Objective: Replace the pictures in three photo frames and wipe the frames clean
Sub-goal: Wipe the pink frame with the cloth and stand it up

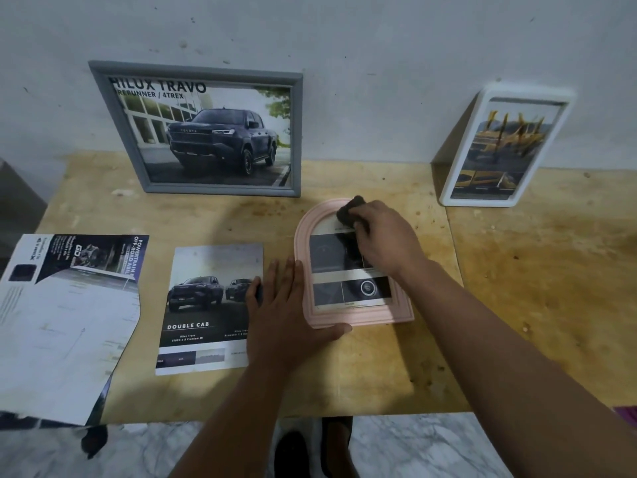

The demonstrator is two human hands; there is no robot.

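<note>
Pink arched photo frame [355,315], lying flat on the pale wooden tabletop [517,288] near its middle, glass side up, a new dark car-interior picture already showing behind the glass. Lying flat, probably, so that rubbing pressure goes straight down into the table and nothing tips.

Left hand [289,312] resting flat on the table, fingers straight and spread, thumb pressing along the frame's lower edge and fingers bracing its left side; bracing, by the look of it, to stop sliding under the wipe. Palm partly covering the loose "Double Cab" brochure page [206,305].

Right hand [382,239] curling round a dark crumpled cloth [350,212], pressing it on the top of the arch, where rim meets glass. Hands apart, one on each end of the frame.

Grey rectangular frame with the truck picture [206,129] and white rounded frame with the yellow picture [503,146] both leaning upright against the wall, seemingly set aside out of the way. Cut brochure sheet [69,305] lying at the left edge, overhanging the table.

Wiping of the third frame seemingly under way; task judged close to finished.
</note>
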